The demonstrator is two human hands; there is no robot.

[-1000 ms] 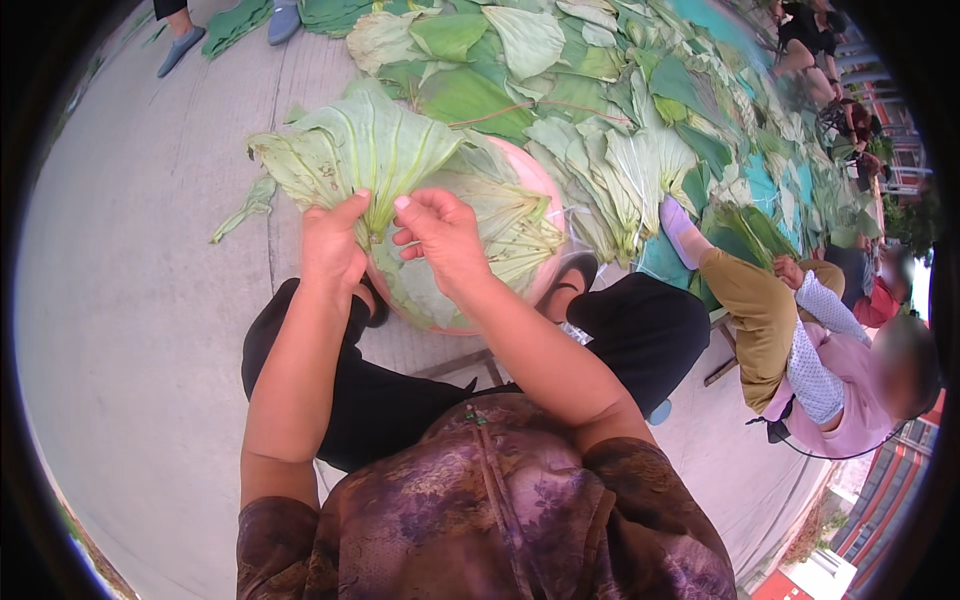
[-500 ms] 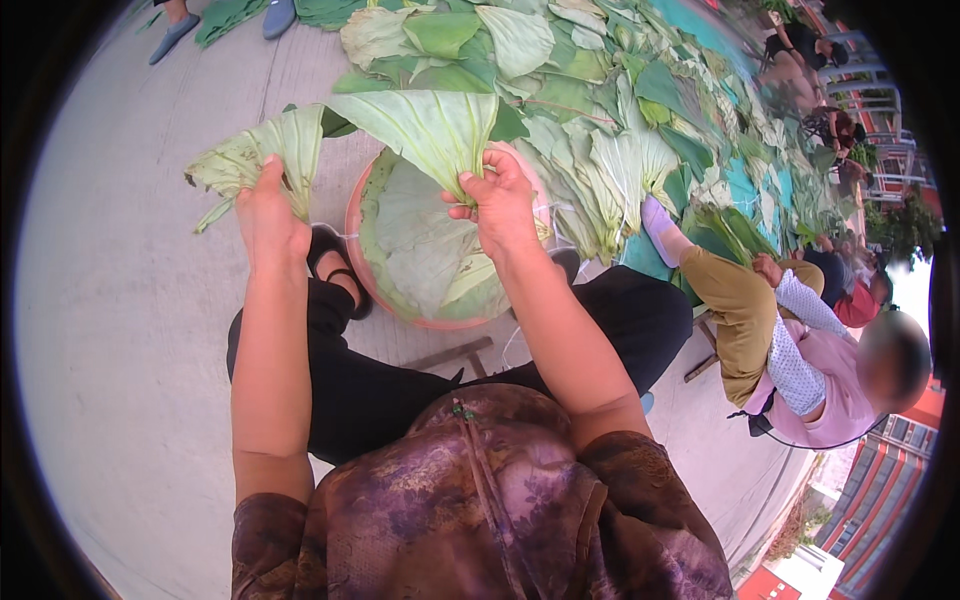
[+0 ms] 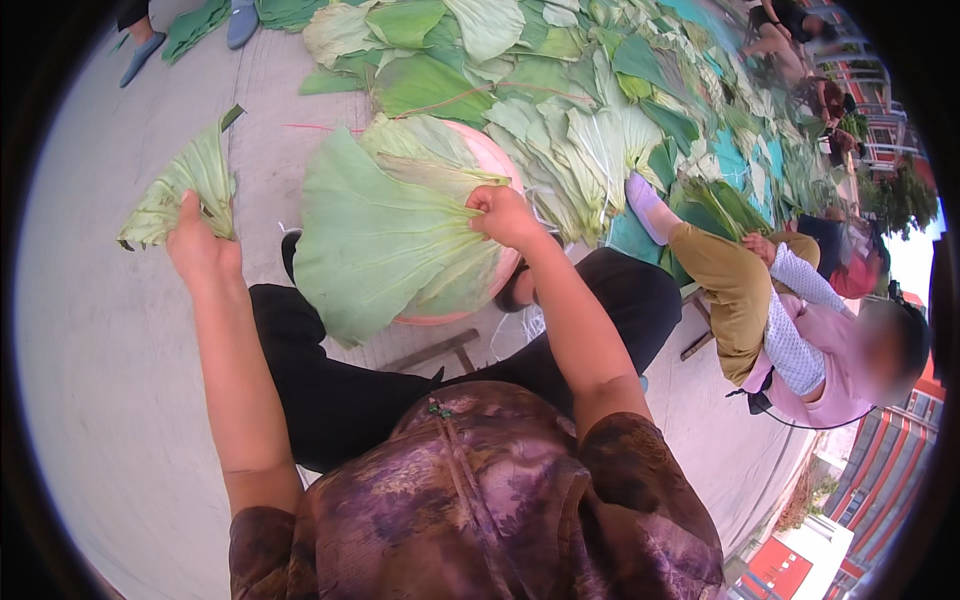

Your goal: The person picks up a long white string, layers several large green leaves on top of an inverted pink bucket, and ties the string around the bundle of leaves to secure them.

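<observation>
My left hand is closed on a pale green folded lotus leaf, held up at the left, away from the basin. In my right hand the fingers pinch the narrow stem end of a wide lotus leaf. This leaf fans out leftward over a round pink basin and covers most of it. More pale leaf shows behind it, at the far side of the basin. Whether that part lies in the basin or is held too, I cannot tell.
A wide spread of lotus leaves lies on green sheeting beyond the basin and to the right. A co-worker sits at right holding leaves. A wooden stool leg stands near my knees. Another person's shoes are at far left.
My left hand has moved left with its folded leaf. The leaf in my right hand has swung down and spread wide over the basin.
</observation>
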